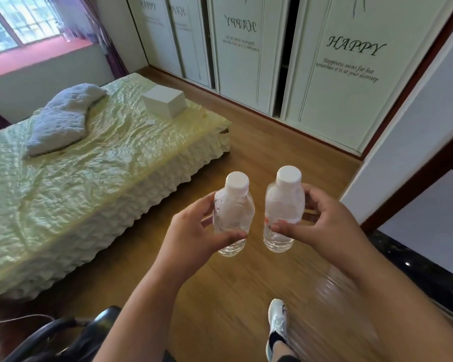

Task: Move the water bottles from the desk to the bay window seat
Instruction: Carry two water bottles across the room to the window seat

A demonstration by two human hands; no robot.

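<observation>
I hold two clear water bottles with white caps upright in front of me, above the wooden floor. My left hand (194, 232) grips the left bottle (233, 212) round its body. My right hand (322, 226) grips the right bottle (284, 205), which has a bit of red on its label. The two bottles are a little apart. The bay window seat (32, 54), a reddish ledge under the window, lies at the far upper left beyond the bed. The desk is not in view.
A bed (89, 178) with a pale green cover fills the left, bearing a grey pillow (63, 121) and a white box (165, 100). White wardrobe doors (324, 74) line the far wall. A black chair (71, 335) is at lower left. My shoe (277, 325) is on the floor.
</observation>
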